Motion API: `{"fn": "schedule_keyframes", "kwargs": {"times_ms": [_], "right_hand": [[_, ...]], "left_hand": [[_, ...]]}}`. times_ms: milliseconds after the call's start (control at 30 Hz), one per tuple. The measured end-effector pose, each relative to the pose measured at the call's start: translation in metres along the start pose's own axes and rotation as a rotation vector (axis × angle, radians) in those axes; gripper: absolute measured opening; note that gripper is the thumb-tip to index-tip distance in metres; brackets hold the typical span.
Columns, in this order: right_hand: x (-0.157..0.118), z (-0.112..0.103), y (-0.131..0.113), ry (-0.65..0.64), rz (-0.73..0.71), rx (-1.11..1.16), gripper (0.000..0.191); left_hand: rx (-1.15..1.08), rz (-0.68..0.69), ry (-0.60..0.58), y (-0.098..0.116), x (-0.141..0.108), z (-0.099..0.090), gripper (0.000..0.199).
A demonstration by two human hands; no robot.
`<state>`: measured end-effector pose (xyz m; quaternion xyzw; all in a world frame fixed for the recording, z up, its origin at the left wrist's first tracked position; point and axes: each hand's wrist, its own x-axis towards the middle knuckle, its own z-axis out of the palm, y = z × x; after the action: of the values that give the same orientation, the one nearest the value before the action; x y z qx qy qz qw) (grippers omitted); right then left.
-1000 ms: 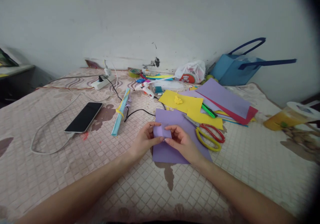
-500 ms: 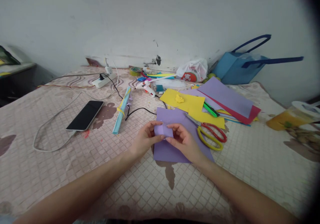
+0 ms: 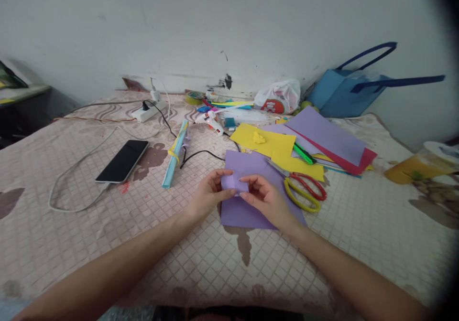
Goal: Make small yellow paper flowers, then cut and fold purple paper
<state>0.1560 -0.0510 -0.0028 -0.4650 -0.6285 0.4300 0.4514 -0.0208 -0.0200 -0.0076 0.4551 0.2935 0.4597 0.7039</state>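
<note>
A small piece of purple paper (image 3: 234, 185) is held between both hands, above a larger purple sheet (image 3: 247, 216) lying on the table. My left hand (image 3: 211, 190) pinches its left side between thumb and fingers. On its right side, my right hand (image 3: 264, 196) grips the edge the same way. Scissors (image 3: 301, 191) with one red and one yellow handle rest partly on the large sheet, right of my right hand. Behind the hands are yellow sheets (image 3: 276, 144) with a small yellow paper piece (image 3: 258, 138) on top.
To the left lie a phone (image 3: 123, 161) on a cable and a light-blue paper roll (image 3: 174, 156). A glue gun (image 3: 212, 122), power strip (image 3: 148, 112) and green cutter (image 3: 304, 153) lie farther back. At right are a blue bag (image 3: 344, 94) and a drink cup (image 3: 419, 164).
The small purple piece looks flatter and more open between my fingers. The camera view has shifted slightly, and both hands stay in nearly the same place.
</note>
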Motion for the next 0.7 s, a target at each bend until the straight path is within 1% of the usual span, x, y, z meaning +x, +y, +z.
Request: {"fn": "schedule_keyframes", "kwargs": {"times_ms": [133, 300, 400, 533, 700], "right_hand": [[-0.0009, 0.0006, -0.0026, 0.010, -0.014, -0.053, 0.028], [-0.0011, 0.0006, -0.0061, 0.035, -0.079, -0.182, 0.026], [-0.0007, 0.0008, -0.0065, 0.039, -0.093, -0.167, 0.027], [-0.0010, 0.0032, -0.0031, 0.075, -0.069, -0.147, 0.028], [-0.0012, 0.0066, -0.0007, 0.140, -0.077, -0.167, 0.024]], "left_hand": [[-0.001, -0.018, 0.014, 0.0022, -0.0010, 0.0018, 0.043], [0.012, -0.020, 0.026, 0.0050, -0.0020, 0.0030, 0.042], [0.023, -0.005, 0.047, 0.0061, -0.0032, 0.0039, 0.042], [0.021, 0.003, 0.074, 0.0057, -0.0052, 0.0063, 0.048], [-0.002, -0.002, 0.162, 0.0065, -0.0063, 0.0100, 0.057]]}}
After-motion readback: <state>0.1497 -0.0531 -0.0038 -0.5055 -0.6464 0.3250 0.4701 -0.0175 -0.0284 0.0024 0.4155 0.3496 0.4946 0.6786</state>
